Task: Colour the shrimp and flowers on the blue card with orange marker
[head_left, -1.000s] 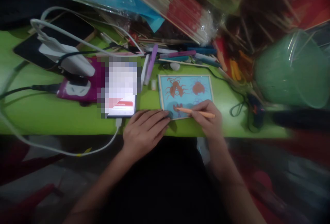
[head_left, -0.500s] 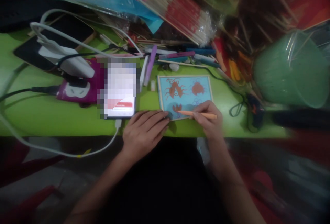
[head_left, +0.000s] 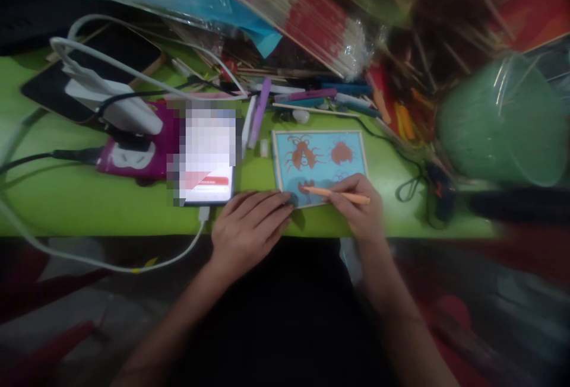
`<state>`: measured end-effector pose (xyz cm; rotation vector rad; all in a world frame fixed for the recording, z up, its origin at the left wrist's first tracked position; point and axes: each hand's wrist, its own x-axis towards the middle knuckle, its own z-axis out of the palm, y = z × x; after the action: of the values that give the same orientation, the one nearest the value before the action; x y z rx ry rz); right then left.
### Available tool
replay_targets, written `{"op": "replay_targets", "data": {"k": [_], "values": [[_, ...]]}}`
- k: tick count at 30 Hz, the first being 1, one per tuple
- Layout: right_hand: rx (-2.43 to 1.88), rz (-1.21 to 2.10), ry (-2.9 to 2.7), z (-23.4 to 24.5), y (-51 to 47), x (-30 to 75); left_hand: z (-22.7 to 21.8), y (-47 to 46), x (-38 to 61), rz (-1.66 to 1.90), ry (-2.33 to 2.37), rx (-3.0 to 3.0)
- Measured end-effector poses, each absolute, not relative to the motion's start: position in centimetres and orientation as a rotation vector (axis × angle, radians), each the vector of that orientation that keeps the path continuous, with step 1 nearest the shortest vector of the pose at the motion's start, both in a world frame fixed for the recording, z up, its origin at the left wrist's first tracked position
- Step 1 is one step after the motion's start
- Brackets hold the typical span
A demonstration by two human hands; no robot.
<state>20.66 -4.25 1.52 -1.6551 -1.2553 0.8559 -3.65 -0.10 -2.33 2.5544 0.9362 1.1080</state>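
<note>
A light-blue board (head_left: 321, 164) with a pale wooden frame lies on the green table, bearing brown drawings of insects and a crab-like figure (head_left: 306, 187). My right hand (head_left: 363, 206) pinches an orange pen (head_left: 338, 194), whose tip touches or hovers just over the small brown figure at the lower left. Purple outlines show near it, one of them partly covered by my right fingers. My left hand (head_left: 249, 224) lies flat with fingers stretched, its fingertips at the board's lower left corner and holding nothing.
Left of the board, a lit phone (head_left: 209, 191), partly pixelated, is on a charging cable beside a magenta power strip (head_left: 107, 158). Several pens (head_left: 307, 95) and wrapped sticks (head_left: 303, 13) lie behind. A green bin (head_left: 499, 126) stands right. The table's front edge runs under my wrists.
The orange pen's tip has shifted slightly left and up over the small brown figure, my right hand moving a little with it. My left hand stays in place.
</note>
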Motion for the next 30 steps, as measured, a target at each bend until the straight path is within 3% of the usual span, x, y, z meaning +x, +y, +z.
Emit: {"op": "replay_targets", "data": {"k": [30], "values": [[-1.548,0.847,-1.151,1.36,-4.55,20.92,-2.31,-0.15,-3.58,1.097,0.950,2.534]]}}
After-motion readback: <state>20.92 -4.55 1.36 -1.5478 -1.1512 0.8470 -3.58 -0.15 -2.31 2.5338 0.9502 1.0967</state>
